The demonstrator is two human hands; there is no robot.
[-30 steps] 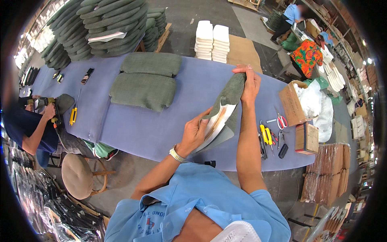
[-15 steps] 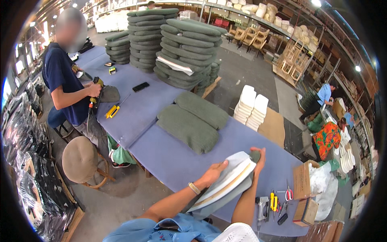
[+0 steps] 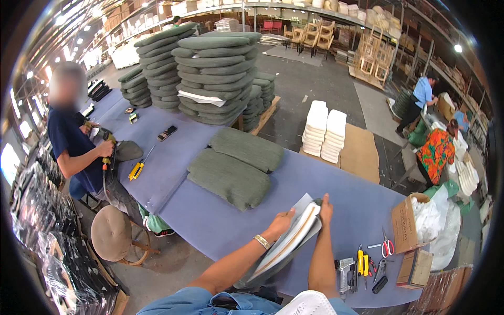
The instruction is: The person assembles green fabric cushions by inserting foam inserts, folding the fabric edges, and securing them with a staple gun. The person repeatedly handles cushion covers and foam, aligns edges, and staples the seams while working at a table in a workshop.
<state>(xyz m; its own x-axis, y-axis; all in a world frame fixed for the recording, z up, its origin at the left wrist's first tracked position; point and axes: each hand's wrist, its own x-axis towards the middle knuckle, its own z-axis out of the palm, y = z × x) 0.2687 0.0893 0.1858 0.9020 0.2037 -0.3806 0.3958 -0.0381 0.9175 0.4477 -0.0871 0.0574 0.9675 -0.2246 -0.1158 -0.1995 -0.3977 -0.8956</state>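
Bearings from the centre of view; order left to right.

- Nine o'clock: co-worker in dark blue top (image 3: 73,144), with yellow-and-black power tool (image 3: 108,147) in hand.
- Eight o'clock: round tan stool (image 3: 111,233), wooden legs.
- Nine o'clock: yellow-handled screwdriver (image 3: 136,170), on blue-covered desk (image 3: 346,197).
- Eleven o'clock: tall stacks of dark green cushions (image 3: 215,73).
- Just off centre, toward eight: pair of green padded pieces (image 3: 229,181), side by side on the desk.
- Five o'clock: left hand (image 3: 281,224), metal-banded watch (image 3: 262,241) at wrist; fingers clamped on edge of pale flap (image 3: 303,203).
- Five o'clock: tan-striped white piece (image 3: 289,242), tilted between both hands above the near desk edge, open side up, partly wrapped in green cover (image 3: 247,284).
- Two o'clock: two stacks of white pads (image 3: 317,126), beyond the desk.
- Four o'clock: right hand (image 3: 326,211); fingers closed about upper end of white piece, exact contact partly hidden.
- Between four and five: grey metal gun-shaped tool (image 3: 345,275), yellow-handled tools (image 3: 363,263), red-handled scissors (image 3: 387,247).
- Four o'clock: open cardboard box (image 3: 406,228).

Step in hand, as judged: settling of cover and flap about white piece. Called for next, as judged: firm right-hand grip, even tension on flap, no creasing.
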